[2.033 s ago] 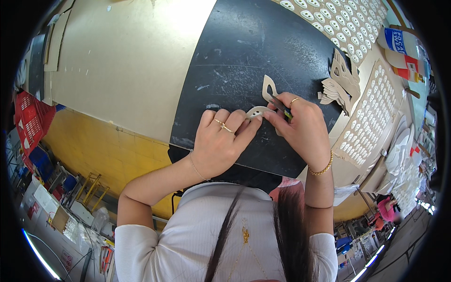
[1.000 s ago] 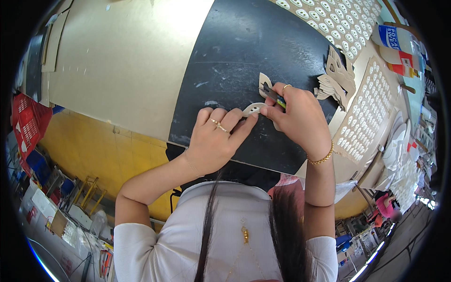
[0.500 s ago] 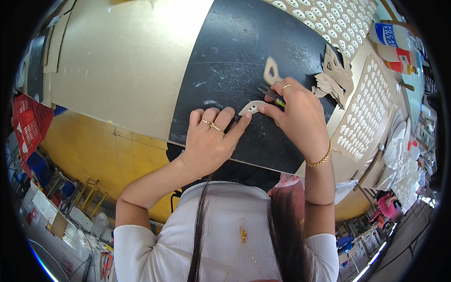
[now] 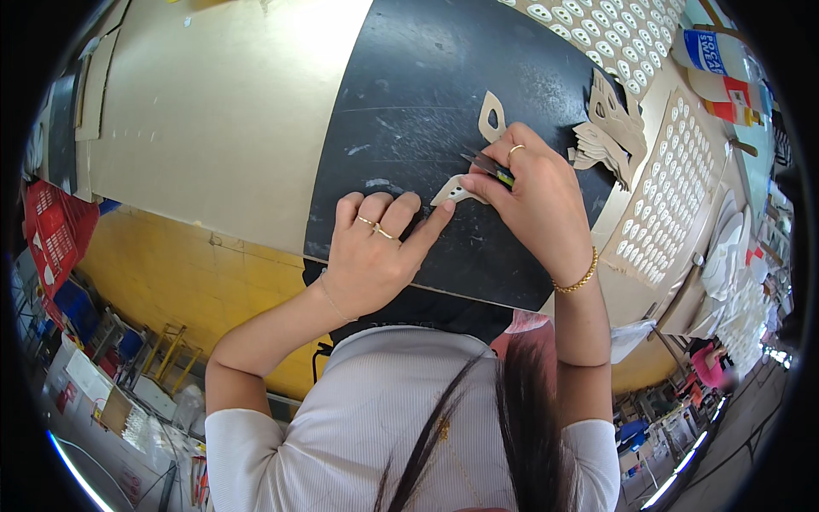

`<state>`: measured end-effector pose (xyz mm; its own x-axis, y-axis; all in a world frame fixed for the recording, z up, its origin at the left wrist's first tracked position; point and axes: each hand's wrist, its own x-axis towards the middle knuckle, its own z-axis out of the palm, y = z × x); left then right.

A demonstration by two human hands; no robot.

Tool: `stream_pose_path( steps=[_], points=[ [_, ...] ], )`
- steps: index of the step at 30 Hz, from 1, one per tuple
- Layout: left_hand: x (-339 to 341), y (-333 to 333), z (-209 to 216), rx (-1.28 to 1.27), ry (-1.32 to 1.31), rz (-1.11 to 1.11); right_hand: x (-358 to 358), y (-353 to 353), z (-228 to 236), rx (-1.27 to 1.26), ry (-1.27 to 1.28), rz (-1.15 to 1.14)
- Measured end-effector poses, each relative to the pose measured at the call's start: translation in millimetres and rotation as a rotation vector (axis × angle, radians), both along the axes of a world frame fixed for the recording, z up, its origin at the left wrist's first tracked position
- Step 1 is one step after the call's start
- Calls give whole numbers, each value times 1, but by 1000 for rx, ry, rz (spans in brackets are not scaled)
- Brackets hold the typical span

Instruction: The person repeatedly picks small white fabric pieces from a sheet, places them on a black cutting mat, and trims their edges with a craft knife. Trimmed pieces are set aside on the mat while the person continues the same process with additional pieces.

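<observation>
On a black cutting mat (image 4: 401, 85), a small pale curved piece with dark holes (image 4: 455, 190) lies between my hands. One fingertip of my left hand (image 4: 375, 247) presses its left end, while the other fingers rest bent and apart on the mat. My right hand (image 4: 533, 183) is closed around small snips (image 4: 479, 160) with dark blades and a yellow-green handle part. The snips' blades point left, above the pale piece, and my right thumb touches that piece's upper side. Just beyond my right fingers lies a beige cut-out with an eye-shaped hole (image 4: 491, 117), partly covered by them.
Beige cut-outs (image 4: 610, 128) are piled at the mat's right edge. Sheets with rows of pale oval pieces (image 4: 665, 196) lie farther right and at the back. Bottles (image 4: 717, 55) stand at the far right. A red basket (image 4: 58, 230) is at the far left.
My right hand has shifted slightly up and left with the snips. The pale piece has turned a little under my fingers. The beige cut-out beyond has shifted slightly and looks sharper.
</observation>
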<state>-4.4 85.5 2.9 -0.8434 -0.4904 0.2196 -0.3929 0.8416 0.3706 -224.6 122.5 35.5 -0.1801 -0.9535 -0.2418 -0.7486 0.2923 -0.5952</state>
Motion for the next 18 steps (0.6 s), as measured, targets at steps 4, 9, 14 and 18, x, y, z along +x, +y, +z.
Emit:
stream_pose_path(
  steps=[4, 9, 14, 18],
  points=[
    [-1, -2, -1, 25, 18, 1, 1, 2, 0, -20, 32, 1],
    [-4, -1, 3, 36, -8, 14, 4, 3, -1, -52, 45, 2],
    [-11, 2, 7, 61, -14, 54, 3, 4, -1, -88, 57, 14],
    [-11, 1, 8, 64, -6, 51, 4, 1, 0, -56, 89, 21]
  ],
)
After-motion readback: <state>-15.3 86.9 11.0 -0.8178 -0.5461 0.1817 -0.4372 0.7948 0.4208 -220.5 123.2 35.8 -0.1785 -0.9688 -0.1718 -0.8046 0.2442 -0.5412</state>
